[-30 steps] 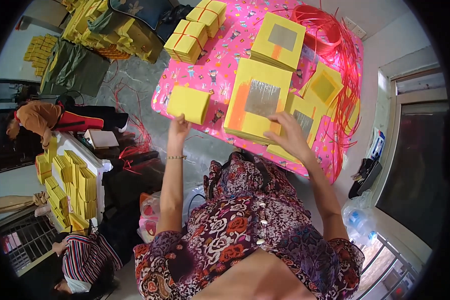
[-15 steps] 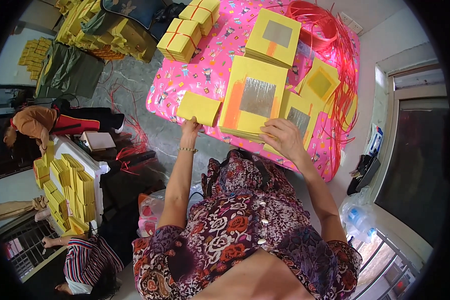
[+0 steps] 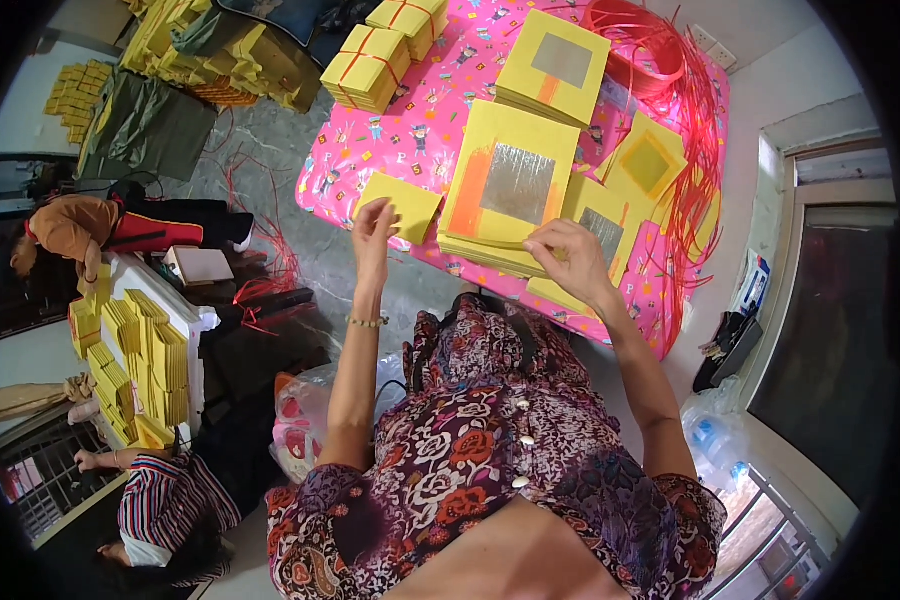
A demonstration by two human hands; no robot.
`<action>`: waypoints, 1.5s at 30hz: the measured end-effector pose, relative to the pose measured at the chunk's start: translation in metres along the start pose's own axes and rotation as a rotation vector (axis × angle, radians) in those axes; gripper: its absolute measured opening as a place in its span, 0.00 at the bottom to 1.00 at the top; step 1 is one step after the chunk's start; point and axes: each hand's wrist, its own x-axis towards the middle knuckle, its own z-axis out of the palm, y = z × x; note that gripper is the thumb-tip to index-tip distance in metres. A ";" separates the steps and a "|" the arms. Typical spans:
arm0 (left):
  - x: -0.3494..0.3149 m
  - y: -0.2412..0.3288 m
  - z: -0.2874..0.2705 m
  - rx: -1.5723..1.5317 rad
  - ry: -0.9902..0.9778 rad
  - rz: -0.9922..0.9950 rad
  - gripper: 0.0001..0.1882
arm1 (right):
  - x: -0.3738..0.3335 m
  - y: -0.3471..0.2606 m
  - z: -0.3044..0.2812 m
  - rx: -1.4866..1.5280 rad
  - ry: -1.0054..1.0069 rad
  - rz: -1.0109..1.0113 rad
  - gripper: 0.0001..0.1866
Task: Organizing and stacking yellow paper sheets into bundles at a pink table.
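In front of me on the table lies a thick stack of yellow paper sheets, its top sheet carrying a silver foil square with orange bands beside it. My right hand pinches the near right corner of the top sheet, which lifts slightly off the stack. Left of the stack rests a folded yellow paper. My left hand is raised at its near left edge, fingers apart and holding nothing.
The table has a pink patterned cover. Red-tied yellow bundles and another foil-marked stack sit farther back. Red plastic strips hang along the right. Two people work at the left near a white table of yellow packets.
My left hand has let go of the folded paper's near edge and risen with its fingers spreading. My right hand stays at the stack's corner, its sheet edge now slightly raised.
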 end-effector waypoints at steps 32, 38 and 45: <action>-0.061 0.048 0.050 0.397 -0.277 0.245 0.07 | 0.008 -0.004 0.005 0.035 -0.008 0.082 0.13; -0.075 0.094 0.080 1.077 -0.204 0.788 0.19 | 0.010 -0.003 -0.003 -0.096 -0.002 -0.051 0.12; -0.069 0.082 0.127 1.179 -0.223 1.127 0.30 | 0.050 0.011 -0.015 -0.004 0.123 -0.006 0.12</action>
